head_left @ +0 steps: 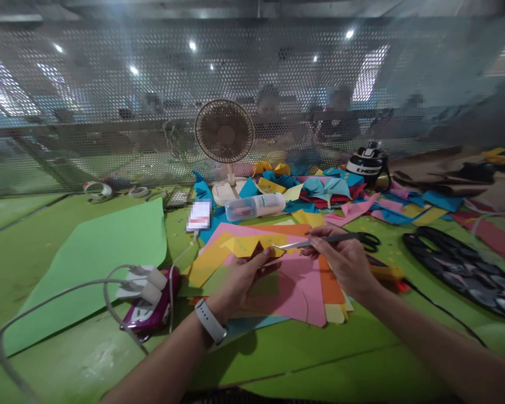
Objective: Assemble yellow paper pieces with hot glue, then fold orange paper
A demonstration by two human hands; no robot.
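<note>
My left hand [240, 279], with a pale watch band at the wrist, pinches a small dark red folded paper piece [257, 248] between thumb and fingers. Metal tweezers [297, 244] are held in my right hand [345, 261], and their tips reach the area by my left thumb. Whether the tips grip anything is too small to tell. Beneath both hands lies a stack of coloured paper sheets [307, 297], pink, orange and yellow. Black scissors handles [369, 242] show just behind my right hand.
A fan [225, 132] stands behind a plastic bottle [256, 206] and a phone [198, 215]. Left are a green sheet [109, 247] and a purple power strip [147, 314] with cables. Paper scraps [345, 207], a black round tray [467, 269] and a black-and-white flask [365, 163] stand right.
</note>
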